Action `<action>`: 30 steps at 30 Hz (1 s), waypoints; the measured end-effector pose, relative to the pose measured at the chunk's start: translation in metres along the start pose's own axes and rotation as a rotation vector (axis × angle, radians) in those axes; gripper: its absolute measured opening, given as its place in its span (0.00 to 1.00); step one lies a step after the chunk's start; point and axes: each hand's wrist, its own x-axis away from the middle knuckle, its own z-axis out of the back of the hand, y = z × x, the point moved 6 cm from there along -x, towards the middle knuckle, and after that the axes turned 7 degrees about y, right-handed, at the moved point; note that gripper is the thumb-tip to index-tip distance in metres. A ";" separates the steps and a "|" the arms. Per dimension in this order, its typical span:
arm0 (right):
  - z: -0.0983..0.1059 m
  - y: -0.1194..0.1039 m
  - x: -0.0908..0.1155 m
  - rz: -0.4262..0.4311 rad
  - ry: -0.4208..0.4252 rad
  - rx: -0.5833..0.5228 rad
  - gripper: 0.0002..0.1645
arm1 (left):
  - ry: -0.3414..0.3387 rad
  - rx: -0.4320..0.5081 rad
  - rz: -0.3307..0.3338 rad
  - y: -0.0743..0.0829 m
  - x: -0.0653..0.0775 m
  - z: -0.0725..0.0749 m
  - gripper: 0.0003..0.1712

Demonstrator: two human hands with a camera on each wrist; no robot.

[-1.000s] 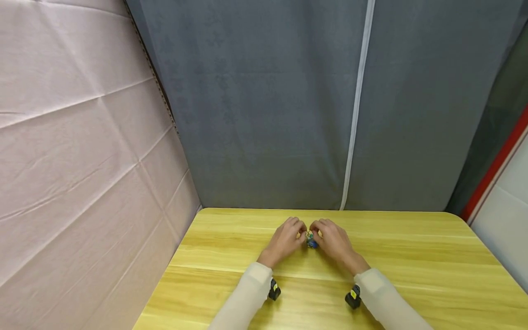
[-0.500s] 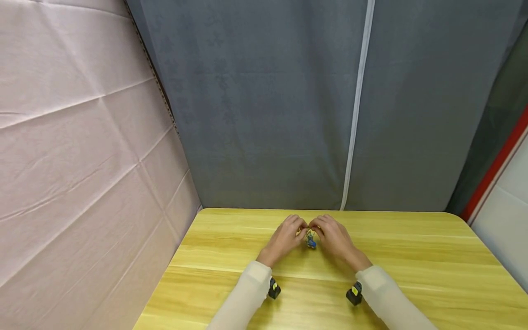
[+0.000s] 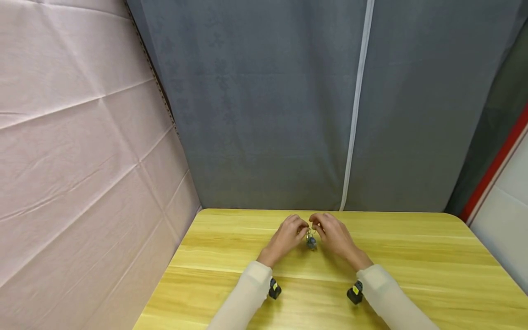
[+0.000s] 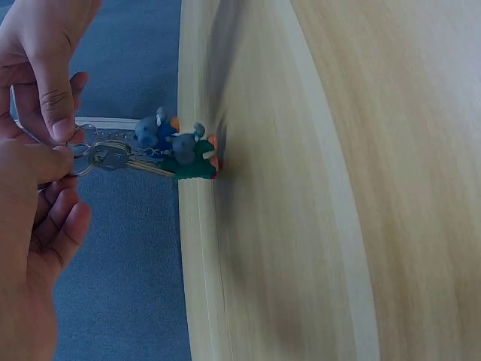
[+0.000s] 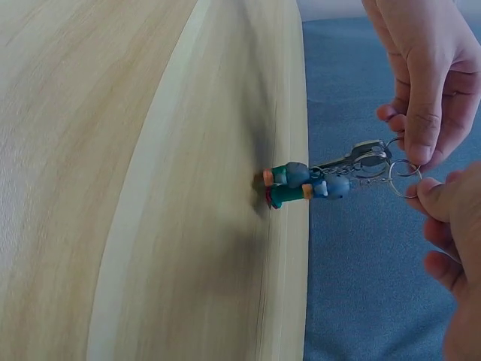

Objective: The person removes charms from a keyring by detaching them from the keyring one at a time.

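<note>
My left hand point(image 3: 284, 237) and right hand point(image 3: 335, 234) face each other over the table, fingertips close together. Between them hangs a bunch of keys point(image 4: 110, 156) with two small figurine charms point(image 4: 192, 150), grey-headed, in blue and green clothing. My left thumb and forefinger pinch a metal split ring point(image 4: 80, 169). On the other side, my right thumb and fingers pinch a second ring point(image 5: 394, 143) linked with it. Short chains point(image 5: 368, 180) join the charms to the rings. The charms hang close above the tabletop; whether they touch it I cannot tell.
The wood-grain table point(image 3: 231, 261) has its far edge just beyond my hands. Behind it hangs a grey-blue curtain point(image 3: 264, 114) with a white strip point(image 3: 356, 105). Pale pink cloth point(image 3: 82, 160) covers the left side, and a white panel with a red edge point(image 3: 495, 169) stands at right.
My right fingertips have come slightly up and apart from my left ones. The bunch hangs more freely now and has turned, showing more grey than blue. My left hand has barely moved.
</note>
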 end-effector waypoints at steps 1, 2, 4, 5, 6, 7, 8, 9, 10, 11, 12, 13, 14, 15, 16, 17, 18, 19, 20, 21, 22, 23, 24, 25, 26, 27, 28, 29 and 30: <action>0.000 0.000 0.000 -0.011 -0.007 -0.002 0.12 | -0.002 0.004 0.000 0.000 0.000 0.000 0.06; -0.001 0.001 -0.001 -0.019 -0.013 -0.004 0.12 | -0.003 0.006 -0.002 0.000 0.000 0.000 0.06; -0.002 0.001 -0.001 -0.024 -0.017 -0.012 0.11 | -0.001 0.016 0.001 0.000 0.000 0.001 0.06; -0.002 0.001 0.000 -0.023 -0.017 -0.013 0.10 | 0.003 0.023 0.005 0.000 0.000 0.001 0.05; -0.002 0.000 0.000 -0.023 -0.017 -0.014 0.09 | 0.005 0.033 0.012 -0.001 0.000 0.001 0.05; -0.002 0.000 0.000 -0.018 -0.014 -0.017 0.08 | 0.009 0.043 0.022 -0.002 0.001 0.002 0.05; -0.003 0.001 0.001 -0.018 -0.013 -0.020 0.07 | 0.011 0.049 0.032 -0.003 0.001 0.002 0.05; -0.003 0.001 0.002 -0.020 -0.011 -0.020 0.07 | 0.013 0.055 0.043 -0.004 0.002 0.002 0.05; -0.003 0.001 0.003 -0.027 -0.009 -0.021 0.06 | 0.012 0.062 0.056 -0.005 0.002 0.002 0.05; -0.003 0.002 0.004 -0.035 -0.010 -0.024 0.06 | 0.011 0.068 0.065 -0.006 0.002 0.003 0.05; -0.003 0.003 0.005 -0.045 -0.012 -0.030 0.06 | 0.008 0.074 0.075 -0.007 0.003 0.002 0.06; -0.004 0.004 0.007 -0.057 -0.015 -0.032 0.06 | 0.006 0.077 0.083 -0.008 0.003 0.002 0.06; -0.004 0.005 0.008 -0.073 -0.021 -0.034 0.06 | 0.004 0.079 0.090 -0.008 0.003 0.002 0.06; -0.005 0.006 0.009 -0.085 -0.026 -0.034 0.06 | 0.004 0.085 0.095 -0.009 0.003 0.003 0.07; -0.006 0.007 0.010 -0.096 -0.031 -0.037 0.07 | 0.006 0.090 0.100 -0.009 0.003 0.003 0.07; -0.007 0.008 0.010 -0.105 -0.037 -0.036 0.07 | 0.010 0.091 0.101 -0.009 0.003 0.003 0.06; -0.008 0.008 0.011 -0.113 -0.038 -0.036 0.07 | 0.015 0.092 0.099 -0.009 0.003 0.004 0.06; -0.008 0.009 0.011 -0.122 -0.039 -0.032 0.06 | 0.018 0.093 0.096 -0.009 0.003 0.004 0.06; -0.009 0.009 0.011 -0.129 -0.037 -0.031 0.06 | 0.025 0.091 0.088 -0.008 0.003 0.003 0.06; -0.009 0.010 0.011 -0.134 -0.032 -0.028 0.06 | 0.030 0.090 0.079 -0.007 0.003 0.003 0.06; -0.009 0.010 0.011 -0.138 -0.027 -0.024 0.06 | 0.036 0.087 0.070 -0.007 0.002 0.003 0.06; -0.009 0.011 0.011 -0.141 -0.020 -0.018 0.07 | 0.042 0.083 0.060 -0.006 0.002 0.004 0.06; -0.008 0.011 0.011 -0.141 -0.014 -0.012 0.07 | 0.047 0.080 0.051 -0.005 0.001 0.004 0.06; -0.008 0.011 0.011 -0.138 -0.009 -0.004 0.07 | 0.054 0.075 0.042 -0.004 0.001 0.004 0.06; -0.008 0.011 0.011 -0.133 -0.003 0.004 0.08 | 0.061 0.069 0.032 -0.003 0.001 0.004 0.06; -0.007 0.010 0.011 -0.122 0.002 0.010 0.08 | 0.064 0.063 0.027 -0.002 0.001 0.005 0.06; -0.006 0.010 0.011 -0.107 0.007 0.019 0.08 | 0.070 0.056 0.018 -0.002 0.001 0.005 0.06; -0.005 0.009 0.010 -0.087 0.014 0.026 0.08 | 0.073 0.046 0.010 -0.001 0.001 0.005 0.06; -0.004 0.008 0.010 -0.066 0.019 0.035 0.08 | 0.075 0.039 0.001 -0.001 0.001 0.005 0.06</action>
